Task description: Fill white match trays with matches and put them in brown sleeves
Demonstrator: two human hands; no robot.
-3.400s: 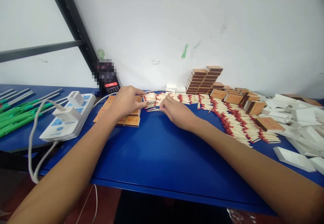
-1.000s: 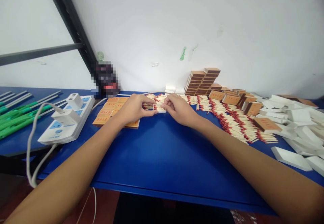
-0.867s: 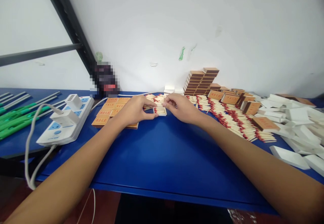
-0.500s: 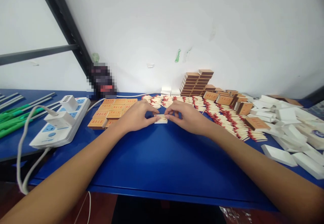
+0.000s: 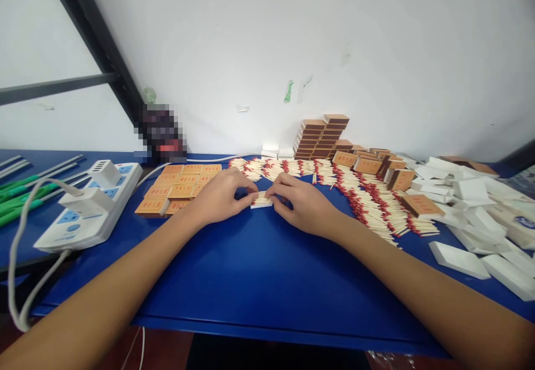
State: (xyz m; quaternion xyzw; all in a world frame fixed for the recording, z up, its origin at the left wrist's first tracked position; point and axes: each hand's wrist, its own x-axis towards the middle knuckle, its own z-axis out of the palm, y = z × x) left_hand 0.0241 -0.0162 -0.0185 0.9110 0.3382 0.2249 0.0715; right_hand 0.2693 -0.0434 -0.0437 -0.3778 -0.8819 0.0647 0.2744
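Observation:
A small white matchbox tray [image 5: 261, 205] with matches lying in it rests on the blue table, between my two hands. My left hand [image 5: 225, 194] grips its left end, thumb in front and fingers bent behind. At the right end my right hand [image 5: 298, 203] is closed, thumb and fingertips against the tray and the matches; the exact contact is partly hidden. Right behind the hands lie loose red-tipped matches [image 5: 292, 168], spreading to the right in rows. Beside my left forearm sit several orange matchboxes [image 5: 184, 179] in a flat block.
Matchboxes stand stacked [image 5: 320, 139] against the wall. To the right are leaning orange boxes [image 5: 368, 164] and a heap of white trays [image 5: 472, 197]. A white power strip [image 5: 90, 219] with a cable lies at left, near green-handled rods [image 5: 20, 197].
The view has shifted slightly. My right fingers have drawn closer together at the tray's right end, and the matches in the tray show more. The left hand keeps its grip.

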